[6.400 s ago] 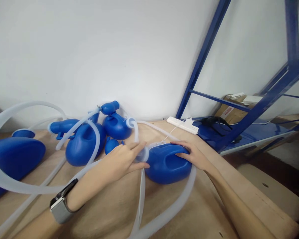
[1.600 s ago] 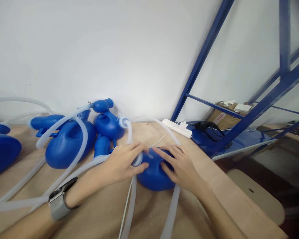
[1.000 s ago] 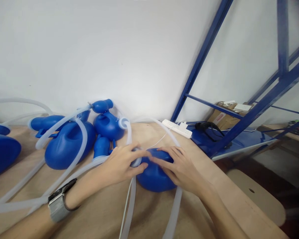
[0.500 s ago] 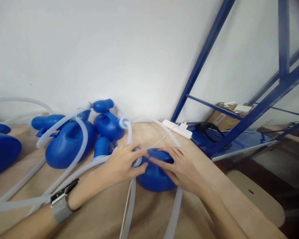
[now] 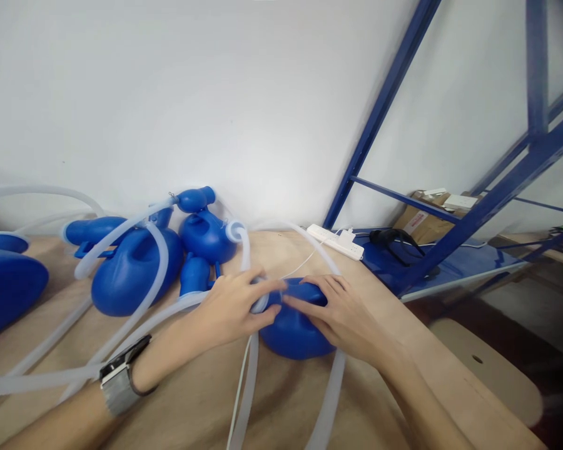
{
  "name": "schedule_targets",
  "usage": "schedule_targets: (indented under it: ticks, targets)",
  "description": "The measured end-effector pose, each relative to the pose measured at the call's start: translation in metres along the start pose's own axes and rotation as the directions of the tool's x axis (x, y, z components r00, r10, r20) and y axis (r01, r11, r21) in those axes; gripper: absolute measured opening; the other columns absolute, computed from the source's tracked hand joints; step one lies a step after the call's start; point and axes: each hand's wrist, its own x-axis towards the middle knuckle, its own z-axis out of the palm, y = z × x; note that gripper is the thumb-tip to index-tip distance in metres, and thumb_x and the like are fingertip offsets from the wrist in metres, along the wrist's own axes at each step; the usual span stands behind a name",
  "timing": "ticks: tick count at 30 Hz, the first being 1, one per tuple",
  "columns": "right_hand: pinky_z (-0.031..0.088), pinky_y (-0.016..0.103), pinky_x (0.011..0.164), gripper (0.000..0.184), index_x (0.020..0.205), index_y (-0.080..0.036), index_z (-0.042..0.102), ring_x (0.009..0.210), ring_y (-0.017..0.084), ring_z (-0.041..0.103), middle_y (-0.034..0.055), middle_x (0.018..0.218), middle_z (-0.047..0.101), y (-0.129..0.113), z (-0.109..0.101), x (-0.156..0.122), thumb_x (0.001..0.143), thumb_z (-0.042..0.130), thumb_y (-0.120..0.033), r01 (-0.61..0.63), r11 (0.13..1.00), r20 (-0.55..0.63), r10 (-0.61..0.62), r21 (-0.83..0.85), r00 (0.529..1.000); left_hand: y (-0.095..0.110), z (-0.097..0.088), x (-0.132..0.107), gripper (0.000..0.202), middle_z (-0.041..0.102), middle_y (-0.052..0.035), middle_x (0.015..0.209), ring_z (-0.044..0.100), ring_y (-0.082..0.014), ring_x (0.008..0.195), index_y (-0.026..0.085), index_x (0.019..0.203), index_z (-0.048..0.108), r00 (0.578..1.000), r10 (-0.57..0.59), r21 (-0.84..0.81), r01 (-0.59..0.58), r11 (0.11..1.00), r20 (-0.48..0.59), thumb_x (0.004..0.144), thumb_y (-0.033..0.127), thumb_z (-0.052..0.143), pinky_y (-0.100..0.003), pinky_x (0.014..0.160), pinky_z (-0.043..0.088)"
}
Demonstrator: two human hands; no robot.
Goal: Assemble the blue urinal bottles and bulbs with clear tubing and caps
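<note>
One blue jug (image 5: 296, 340) lies between both hands (image 5: 234, 307) (image 5: 351, 319), touching them.

Near bottle (image 5: 298, 344): blue plastic, smooth, low sheen. Left bottle (image 5: 126, 287): similar plastic, smooth, soft highlights. Near tube (image 5: 329, 400): translucent flexible plastic, satin. Table (image 5: 192, 394): appears to be wood, matt. Watch band (image 5: 120, 394): grey, matt, material unconfirmed. Power strip (image 5: 331, 240): white plastic, smooth. Right rack (image 5: 381, 115): painted metal, slight gloss. Far box (image 5: 416, 223): brown cardboard, dull. Far wall (image 5: 169, 94): smooth, matt.
</note>
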Motion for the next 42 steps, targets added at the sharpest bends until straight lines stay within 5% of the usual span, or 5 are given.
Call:
schedule_targets:
  ticks: [12, 42]
  targets:
    - [0.053, 0.054, 0.096, 0.059, 0.155, -0.044, 0.053, 0.117, 0.032, 0.064, 0.0139, 0.131, 0.064, 0.001, 0.002, 0.001, 0.104, 0.052, -0.015, 0.008, 1.000, 0.002, -0.008, -0.014, 1.000, 0.003, 0.002, 0.002, 0.021, 0.069, -0.0035, 0.100, 0.071, -0.0236, 0.081, 0.027, 0.108, 0.075, 0.998, 0.001, -0.025, -0.003, 1.000, -0.064, 0.095, 0.033, 0.059, -0.033, 0.067, 0.050]
    - [0.053, 0.054, 0.096, 0.055, 0.153, -0.042, 0.057, 0.117, 0.032, 0.063, 0.0147, 0.133, 0.063, 0.002, 0.004, 0.000, 0.105, 0.049, -0.017, 0.008, 1.000, -0.019, -0.008, 0.021, 1.000, 0.009, 0.010, -0.001, 0.017, 0.073, -0.0003, 0.089, 0.073, -0.0216, 0.070, 0.025, 0.102, 0.072, 0.978, -0.009, -0.035, 0.002, 0.999, -0.210, 0.091, 0.032, 0.061, -0.031, 0.059, 0.048]
